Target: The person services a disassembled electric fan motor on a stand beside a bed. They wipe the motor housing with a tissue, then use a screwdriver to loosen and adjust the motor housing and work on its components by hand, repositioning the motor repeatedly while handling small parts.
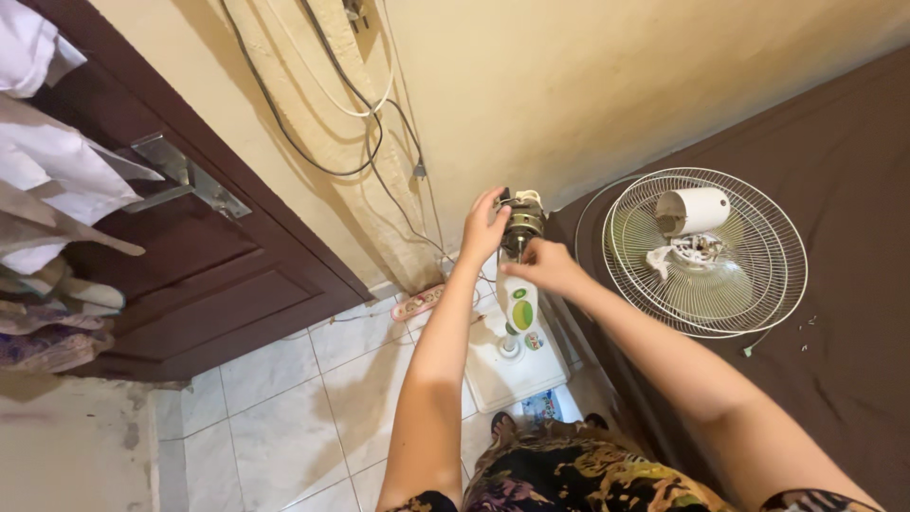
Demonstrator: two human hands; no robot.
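A white pedestal fan stand (518,313) with a green control panel rises from its white base (502,374) on the tiled floor. At its top sits the bare metal motor (523,224), with its cover off. My left hand (485,228) grips the motor's left side. My right hand (540,265) holds the stand just below the motor, fingers closed on it. To the right, on a dark brown surface, lies the round white wire fan guard (703,252), and inside it rest a white cylindrical motor cover (694,210) and small white parts (684,254).
A dark wooden door (204,265) with a metal handle (185,175) stands at the left, with clothes (43,180) hanging beside it. Cables (365,123) run down the cream wall to a pink power strip (419,302) on the floor. My patterned clothing (578,474) is at the bottom edge.
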